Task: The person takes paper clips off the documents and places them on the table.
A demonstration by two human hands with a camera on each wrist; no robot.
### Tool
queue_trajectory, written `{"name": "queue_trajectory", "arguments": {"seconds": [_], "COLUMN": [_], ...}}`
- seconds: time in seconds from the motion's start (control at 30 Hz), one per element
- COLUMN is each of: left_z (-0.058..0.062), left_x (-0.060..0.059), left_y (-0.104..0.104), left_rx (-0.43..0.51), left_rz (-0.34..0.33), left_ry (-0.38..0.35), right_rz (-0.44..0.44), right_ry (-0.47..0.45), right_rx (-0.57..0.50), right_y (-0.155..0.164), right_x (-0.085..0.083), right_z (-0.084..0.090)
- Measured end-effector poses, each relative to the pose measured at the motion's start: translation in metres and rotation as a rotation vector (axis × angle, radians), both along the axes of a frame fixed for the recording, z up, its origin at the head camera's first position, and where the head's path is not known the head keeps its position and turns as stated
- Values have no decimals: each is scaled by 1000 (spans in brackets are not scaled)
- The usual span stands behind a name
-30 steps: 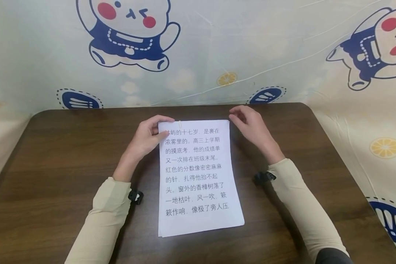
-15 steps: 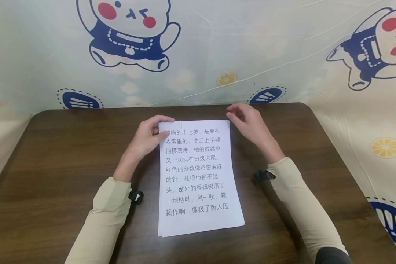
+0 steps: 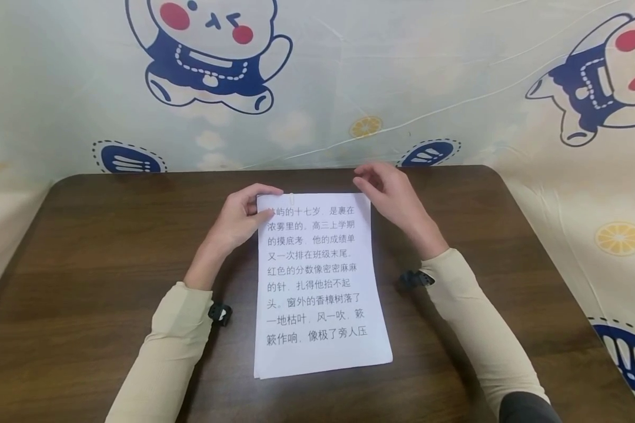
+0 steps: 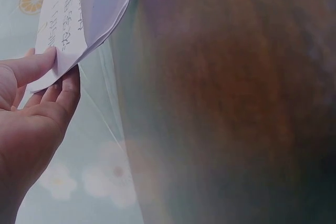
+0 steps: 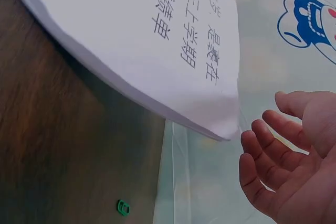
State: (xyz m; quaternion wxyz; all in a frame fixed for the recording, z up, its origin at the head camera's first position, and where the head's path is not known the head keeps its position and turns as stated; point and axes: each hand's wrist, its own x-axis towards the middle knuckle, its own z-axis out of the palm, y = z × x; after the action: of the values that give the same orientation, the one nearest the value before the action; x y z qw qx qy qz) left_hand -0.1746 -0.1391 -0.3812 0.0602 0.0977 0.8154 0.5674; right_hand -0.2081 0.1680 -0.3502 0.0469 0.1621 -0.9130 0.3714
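One paper stack (image 3: 321,286): paperclip (image 3: 291,199) on top edge
Left hand (image 3: 237,215): pinches stack's top left corner
Right hand (image 3: 393,192): loosely curved, near stack's top right

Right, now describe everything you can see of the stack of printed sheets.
The stack of printed sheets looks like white paper, its top page bearing nine lines of black Chinese characters. A yellow paper clip sits on its top edge, left of the middle. The left hand pinches the upper left corner, thumb above and fingers beneath. The stack's upper part curves up off the brown table. Its lower left corners are slightly uneven. The right hand is close to the upper right corner, apparently not touching.
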Motion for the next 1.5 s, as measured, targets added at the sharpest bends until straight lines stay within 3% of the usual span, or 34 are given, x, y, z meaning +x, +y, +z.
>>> {"name": "queue_trajectory", "arguments": {"seconds": [1.5], "left_z": [-1], "left_x": [-1], "left_y": [0], "left_rx": [37], "left_rz": [-16], "left_ry": [-5], "right_rz": [136], "right_ry": [-8], "right_rx": [12], "right_y": [-50], "right_x": [-4], "right_z": [4]}}
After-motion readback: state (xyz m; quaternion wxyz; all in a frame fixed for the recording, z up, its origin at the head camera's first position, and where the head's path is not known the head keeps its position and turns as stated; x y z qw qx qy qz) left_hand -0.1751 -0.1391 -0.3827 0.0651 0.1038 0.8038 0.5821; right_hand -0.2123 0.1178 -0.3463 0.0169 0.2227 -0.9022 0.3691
